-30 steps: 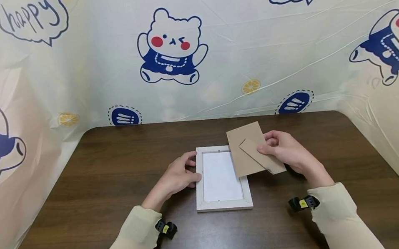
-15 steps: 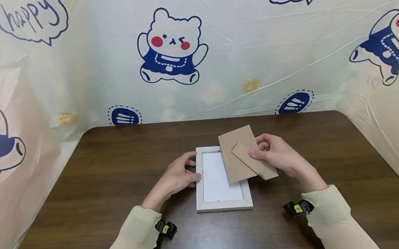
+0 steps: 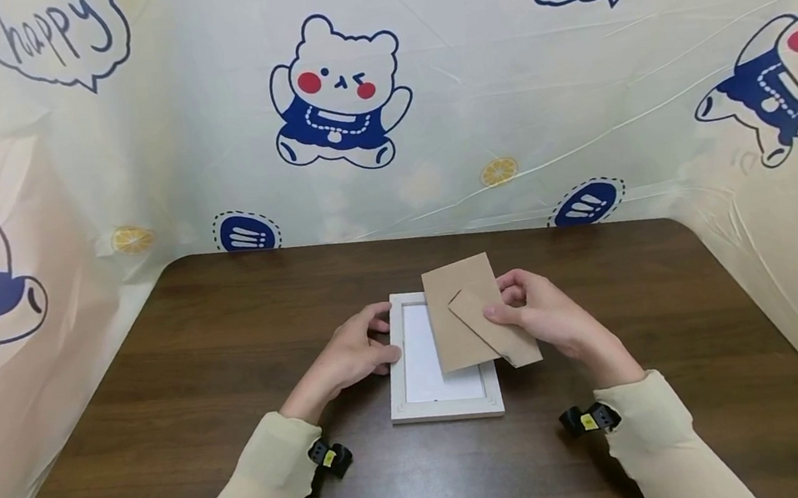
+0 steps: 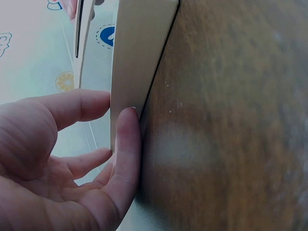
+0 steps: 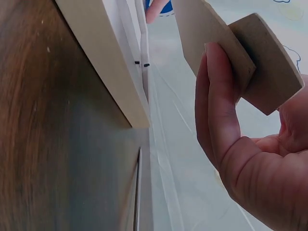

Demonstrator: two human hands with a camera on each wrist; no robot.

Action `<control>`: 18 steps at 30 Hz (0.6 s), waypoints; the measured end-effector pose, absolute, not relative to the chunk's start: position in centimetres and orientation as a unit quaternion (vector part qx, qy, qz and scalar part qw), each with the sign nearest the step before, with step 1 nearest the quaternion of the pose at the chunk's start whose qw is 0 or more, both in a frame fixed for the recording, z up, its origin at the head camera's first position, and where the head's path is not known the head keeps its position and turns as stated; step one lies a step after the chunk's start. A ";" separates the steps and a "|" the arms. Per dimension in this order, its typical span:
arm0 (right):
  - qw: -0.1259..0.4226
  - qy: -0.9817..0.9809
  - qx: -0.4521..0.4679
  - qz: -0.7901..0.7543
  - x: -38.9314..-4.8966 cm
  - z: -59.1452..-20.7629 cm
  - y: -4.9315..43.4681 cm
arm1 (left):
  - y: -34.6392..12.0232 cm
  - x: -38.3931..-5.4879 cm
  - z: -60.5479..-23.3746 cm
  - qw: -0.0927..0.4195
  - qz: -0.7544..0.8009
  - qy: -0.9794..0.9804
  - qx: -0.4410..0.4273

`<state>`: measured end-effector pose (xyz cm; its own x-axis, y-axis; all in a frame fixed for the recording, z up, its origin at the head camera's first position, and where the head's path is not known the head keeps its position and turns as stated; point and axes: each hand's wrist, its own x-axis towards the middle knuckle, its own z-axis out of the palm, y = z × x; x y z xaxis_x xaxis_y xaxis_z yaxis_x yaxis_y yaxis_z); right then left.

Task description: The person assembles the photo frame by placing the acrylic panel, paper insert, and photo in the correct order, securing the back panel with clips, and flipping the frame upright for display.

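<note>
A white picture frame (image 3: 446, 411) lies on the table with a white sheet (image 3: 420, 364) showing inside it. My left hand (image 3: 352, 353) touches the frame's left side; in the left wrist view, its fingertips rest against the frame's edge without wrapping round it. My right hand (image 3: 552, 317) pinches the brown backing board (image 3: 450, 314) at its right side, the thumb lying on the attached easel stand (image 3: 485, 326). The board is tilted above the frame, covering its upper right part. In the right wrist view, the stand (image 5: 274, 62) sticks out from the board (image 5: 207, 29), bent fingers beneath.
The dark wooden table (image 3: 229, 339) spreads around the frame on all sides. A patterned curtain (image 3: 469, 88) with cartoon bears hangs beyond the table's back edge and along both sides. Each wrist wears a small black camera (image 3: 590, 419).
My right hand has moved left with the backing board, which now overlaps more of the frame. The left hand and the frame have stayed in place. The head view has shifted slightly.
</note>
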<state>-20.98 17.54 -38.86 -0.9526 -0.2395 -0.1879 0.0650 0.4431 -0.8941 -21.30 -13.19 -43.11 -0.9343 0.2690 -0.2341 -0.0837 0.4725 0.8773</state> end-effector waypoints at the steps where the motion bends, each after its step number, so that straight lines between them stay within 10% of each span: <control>1: 0.146 0.837 -0.050 -0.526 -21.0 -38.9 17.4 | -13.2 -21.3 -43.1 0.173 0.510 0.841 0.055; 18: 0.164 0.822 -0.059 -0.543 -20.3 -39.9 15.3 | -13.2 -21.4 -43.2 0.172 0.512 0.840 0.054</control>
